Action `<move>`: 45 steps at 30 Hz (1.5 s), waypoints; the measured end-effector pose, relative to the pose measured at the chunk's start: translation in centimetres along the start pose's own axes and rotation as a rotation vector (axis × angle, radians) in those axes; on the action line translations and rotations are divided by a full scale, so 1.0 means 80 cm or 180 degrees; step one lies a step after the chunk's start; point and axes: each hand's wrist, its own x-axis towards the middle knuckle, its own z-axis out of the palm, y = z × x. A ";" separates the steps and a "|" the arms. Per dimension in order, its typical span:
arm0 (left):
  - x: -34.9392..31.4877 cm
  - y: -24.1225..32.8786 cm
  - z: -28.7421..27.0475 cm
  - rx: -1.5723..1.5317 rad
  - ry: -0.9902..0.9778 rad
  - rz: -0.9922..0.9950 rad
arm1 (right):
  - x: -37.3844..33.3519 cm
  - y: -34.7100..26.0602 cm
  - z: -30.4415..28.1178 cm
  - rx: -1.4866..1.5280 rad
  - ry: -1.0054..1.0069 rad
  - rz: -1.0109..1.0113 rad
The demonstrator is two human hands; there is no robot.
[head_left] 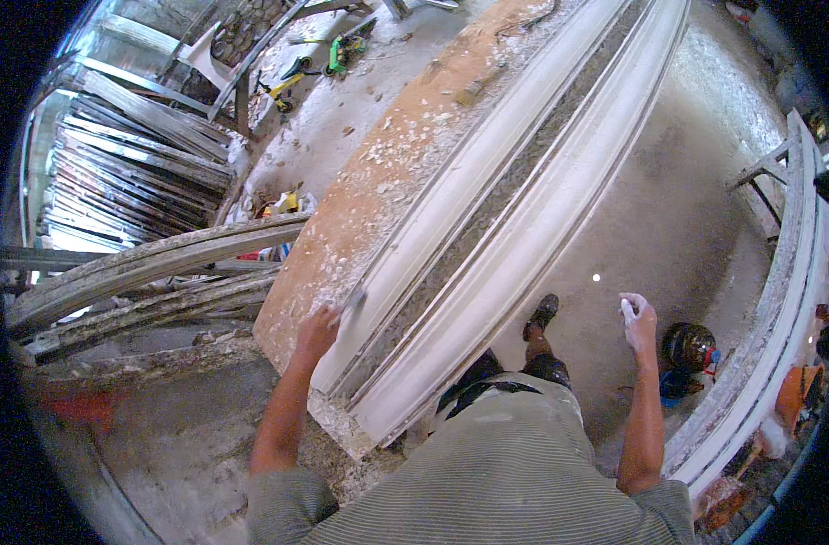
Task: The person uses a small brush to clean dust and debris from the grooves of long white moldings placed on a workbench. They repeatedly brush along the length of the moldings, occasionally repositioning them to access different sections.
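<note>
My left hand is closed round a small grey tool, which looks like a scraper. Its blade meets the near end of a long white plaster molding on the left side of the bench. Parallel to it lies a second white plaster molding, with a rough grey strip between the two. In the air to the right of the bench is my right hand, its fingers whitened and loosely bent, slightly apart. Nothing shows in it.
Plaster crumbs lie along the orange-brown bench top. Curved moldings rest at left, near stacked long strips. At right stands another long curved molding, close to a dark round container. Small scooters stand far off.
</note>
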 end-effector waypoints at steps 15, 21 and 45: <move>0.387 0.245 -0.092 -0.0659 0.0236 0.0178 | 0.013 0.082 -0.073 -0.0469 -0.0191 0.0109; 0.241 0.170 -0.058 -0.0336 0.0329 0.0234 | -0.031 0.211 -0.086 -0.0819 -0.0114 0.0865; -0.048 0.012 0.009 -0.3720 -0.0201 -0.2901 | -0.041 0.079 0.007 -0.1194 -0.0902 -0.0072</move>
